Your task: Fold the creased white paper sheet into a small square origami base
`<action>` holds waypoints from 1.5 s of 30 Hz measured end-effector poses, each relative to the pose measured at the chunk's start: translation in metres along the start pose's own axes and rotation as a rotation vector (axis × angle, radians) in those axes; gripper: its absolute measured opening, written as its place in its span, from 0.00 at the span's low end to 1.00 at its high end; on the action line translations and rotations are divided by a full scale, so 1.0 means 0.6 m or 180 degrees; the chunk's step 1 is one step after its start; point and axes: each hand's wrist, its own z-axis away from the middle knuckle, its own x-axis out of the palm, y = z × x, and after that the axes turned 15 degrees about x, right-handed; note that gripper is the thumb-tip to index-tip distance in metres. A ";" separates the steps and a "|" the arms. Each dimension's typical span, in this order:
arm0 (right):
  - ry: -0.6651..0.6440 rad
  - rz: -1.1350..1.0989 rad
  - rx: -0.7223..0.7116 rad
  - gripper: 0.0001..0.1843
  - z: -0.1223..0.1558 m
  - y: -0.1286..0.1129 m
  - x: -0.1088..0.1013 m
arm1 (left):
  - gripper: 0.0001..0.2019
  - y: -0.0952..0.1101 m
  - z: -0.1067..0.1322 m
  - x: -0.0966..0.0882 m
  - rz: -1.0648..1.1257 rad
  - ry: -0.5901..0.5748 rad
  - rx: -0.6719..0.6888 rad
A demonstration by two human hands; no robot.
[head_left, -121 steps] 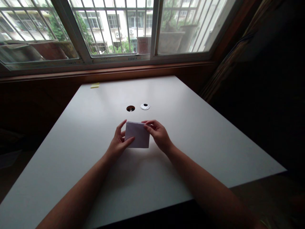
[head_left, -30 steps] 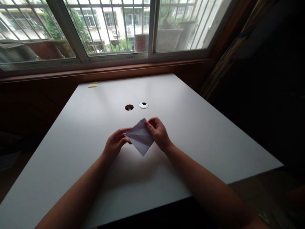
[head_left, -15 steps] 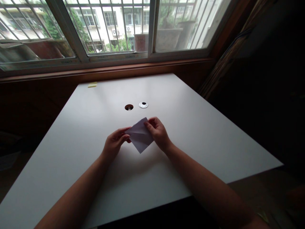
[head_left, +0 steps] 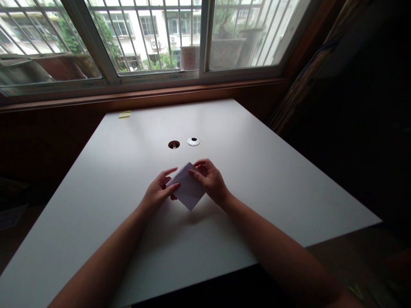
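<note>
A small piece of folded paper (head_left: 190,191), pale purple in this light, is held between my two hands above the white table. It is turned like a diamond, with one corner pointing down toward me. My left hand (head_left: 159,188) grips its left corner, thumb on top and the other fingers behind, the index finger stretched out past the edge. On the opposite side my right hand (head_left: 211,178) pinches the upper right edge, thumb on the front face. The fingers behind the paper are partly hidden.
On the white table (head_left: 272,188), beyond my hands, are a round cable hole (head_left: 174,145) and a silver grommet ring (head_left: 193,141). Yellow strips (head_left: 124,114) lie at the far left edge. A barred window (head_left: 144,38) stands behind the table.
The paper has shifted slightly down and toward the left, and its face looks flatter. My left thumb has slid further onto it, and my left index finger has lifted off the edge.
</note>
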 end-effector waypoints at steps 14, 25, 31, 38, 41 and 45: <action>0.0018 -0.0490 0.0096 0.13 -0.010 0.004 -0.004 | 0.15 0.002 0.005 -0.003 -0.0244 0.0270 -0.0065; -0.0393 0.0550 -0.0523 0.05 0.005 -0.015 -0.001 | 0.22 0.004 0.008 0.002 -0.0610 0.0262 0.0453; -0.0319 0.0594 -0.0456 0.10 0.007 -0.014 -0.001 | 0.14 0.004 0.014 0.003 -0.1008 0.0451 0.0668; -0.0142 0.0292 -0.0447 0.16 0.005 -0.008 -0.002 | 0.14 0.004 0.011 0.005 -0.0998 0.0873 0.0798; -0.0124 0.0373 -0.0544 0.15 0.006 -0.010 -0.003 | 0.15 0.007 0.010 0.005 -0.0994 0.0878 0.0783; -0.0144 0.0668 -0.0686 0.11 0.007 -0.017 -0.004 | 0.15 0.007 0.012 0.007 -0.0851 0.0612 0.0691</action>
